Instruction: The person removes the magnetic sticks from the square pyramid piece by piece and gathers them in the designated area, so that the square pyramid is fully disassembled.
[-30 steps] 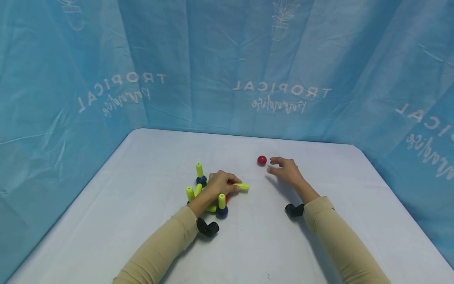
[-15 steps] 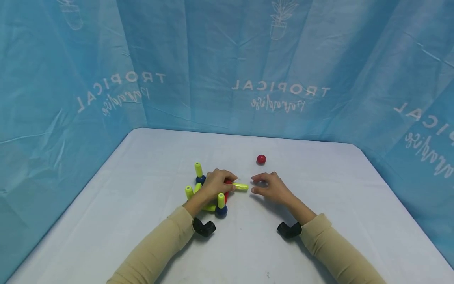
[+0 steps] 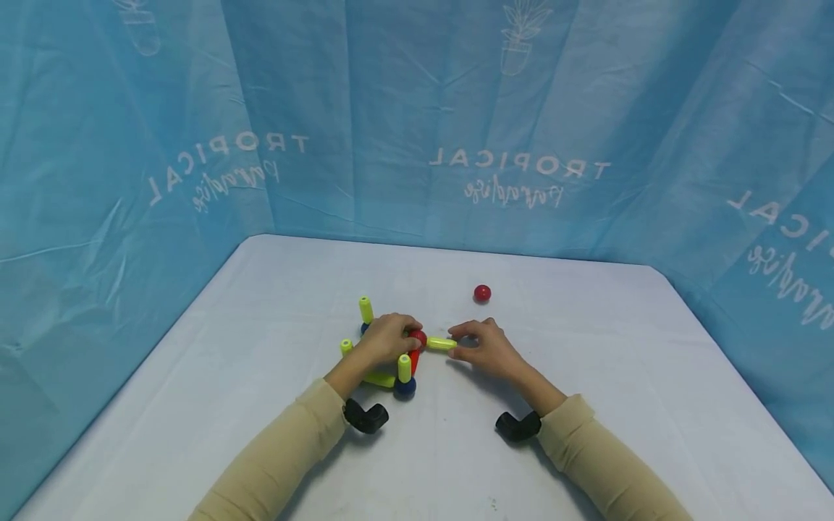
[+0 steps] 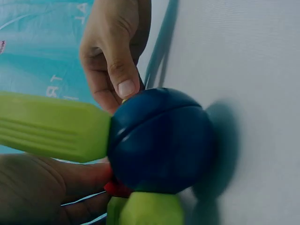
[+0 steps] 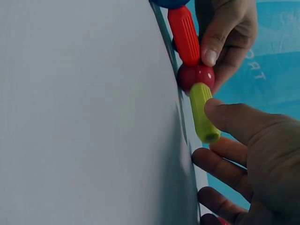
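Observation:
With thumb and fingers my left hand (image 3: pixel 386 340) pinches a red ball (image 3: pixel 418 339) that joins a red rod (image 5: pixel 183 35) and a yellow-green rod (image 3: pixel 441 343). My right hand (image 3: pixel 483 349) has its fingertips about the free end of that yellow-green rod. In the right wrist view its thumb overlaps the rod's side, while the other fingers stay spread. Under the left wrist, partly hidden, lies a connected frame of rods and balls. A blue ball (image 4: pixel 161 140) of it bears an upright yellow-green rod (image 4: pixel 51 126).
A loose red ball (image 3: pixel 482 293) lies farther back on the white table (image 3: pixel 586 311). Other upright yellow-green rods (image 3: pixel 366 310) stand on the frame's far and left sides. A blue printed curtain (image 3: pixel 417 123) rises behind the table.
My right hand has come from beside the loose red ball, left and nearer, to the yellow-green rod's end. My left hand has shifted left from that rod onto the joining red ball.

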`<move>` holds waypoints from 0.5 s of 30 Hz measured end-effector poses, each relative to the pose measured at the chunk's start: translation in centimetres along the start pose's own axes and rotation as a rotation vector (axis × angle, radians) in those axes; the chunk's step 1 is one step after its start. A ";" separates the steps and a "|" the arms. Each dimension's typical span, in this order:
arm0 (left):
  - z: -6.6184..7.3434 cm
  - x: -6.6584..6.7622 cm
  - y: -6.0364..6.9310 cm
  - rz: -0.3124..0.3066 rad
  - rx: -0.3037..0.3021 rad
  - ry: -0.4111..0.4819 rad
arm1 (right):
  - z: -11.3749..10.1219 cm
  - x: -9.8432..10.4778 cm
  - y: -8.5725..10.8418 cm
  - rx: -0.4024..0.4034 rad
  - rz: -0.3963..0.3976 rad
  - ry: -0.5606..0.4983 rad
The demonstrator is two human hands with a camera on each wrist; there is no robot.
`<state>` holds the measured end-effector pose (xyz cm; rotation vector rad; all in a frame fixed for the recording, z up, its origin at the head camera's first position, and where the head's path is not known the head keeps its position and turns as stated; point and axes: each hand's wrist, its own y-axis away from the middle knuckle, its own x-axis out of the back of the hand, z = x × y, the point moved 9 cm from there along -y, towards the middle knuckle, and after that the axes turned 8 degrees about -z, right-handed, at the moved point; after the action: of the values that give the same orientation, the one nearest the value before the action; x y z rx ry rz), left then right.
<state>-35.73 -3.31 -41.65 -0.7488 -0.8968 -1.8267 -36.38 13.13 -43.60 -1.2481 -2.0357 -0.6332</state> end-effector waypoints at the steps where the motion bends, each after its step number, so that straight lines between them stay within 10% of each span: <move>1: -0.1 -0.1 0.1 0.003 0.001 0.001 | -0.1 -0.1 0.0 0.000 0.001 0.000; 15: -0.7 0.2 1.1 0.105 -0.040 -0.019 | -1.4 -0.9 -0.2 0.007 0.038 0.018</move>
<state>-34.86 -4.25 -41.60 -0.8243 -0.8196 -1.7521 -35.92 11.60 -43.35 -1.2689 -1.9934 -0.6166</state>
